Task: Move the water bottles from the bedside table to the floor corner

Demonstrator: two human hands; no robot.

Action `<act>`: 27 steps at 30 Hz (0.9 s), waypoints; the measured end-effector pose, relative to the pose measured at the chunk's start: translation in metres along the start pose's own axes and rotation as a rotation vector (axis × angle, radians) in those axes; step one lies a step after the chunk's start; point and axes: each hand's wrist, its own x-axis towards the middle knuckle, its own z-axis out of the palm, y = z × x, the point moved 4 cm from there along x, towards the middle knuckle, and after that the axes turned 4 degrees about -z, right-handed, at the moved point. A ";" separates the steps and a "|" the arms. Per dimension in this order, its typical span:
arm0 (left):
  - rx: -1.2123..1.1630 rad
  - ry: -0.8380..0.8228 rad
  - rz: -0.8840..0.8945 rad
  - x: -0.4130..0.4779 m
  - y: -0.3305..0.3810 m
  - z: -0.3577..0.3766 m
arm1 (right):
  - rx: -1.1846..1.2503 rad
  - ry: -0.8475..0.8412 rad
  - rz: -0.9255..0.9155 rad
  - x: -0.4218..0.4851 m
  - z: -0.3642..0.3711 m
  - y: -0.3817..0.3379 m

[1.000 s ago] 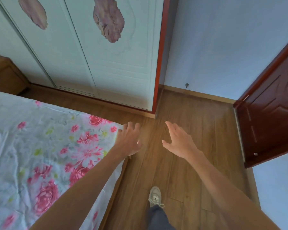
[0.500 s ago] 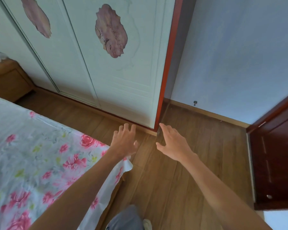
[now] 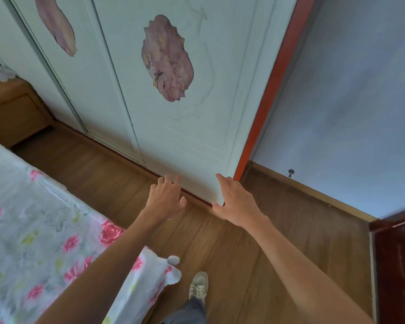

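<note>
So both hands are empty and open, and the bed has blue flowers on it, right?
Not quite. The head view shows the left hand and right hand empty and open, but the flowers on the bed are pink, not blue.

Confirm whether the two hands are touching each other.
Apart. Head view shows wardrobe door and floor between the left hand and right hand.

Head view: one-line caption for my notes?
Empty left hand and right hand held open above the wooden floor, facing the white wardrobe beside a floral bed.
</note>
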 end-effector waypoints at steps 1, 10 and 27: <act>-0.009 -0.006 -0.014 0.014 -0.002 -0.002 | -0.007 -0.012 -0.012 0.017 -0.004 0.003; -0.054 0.016 -0.118 0.105 -0.031 -0.027 | -0.047 -0.014 -0.159 0.145 -0.030 0.009; -0.109 0.167 -0.578 0.204 -0.142 -0.087 | -0.036 -0.164 -0.571 0.372 -0.019 -0.046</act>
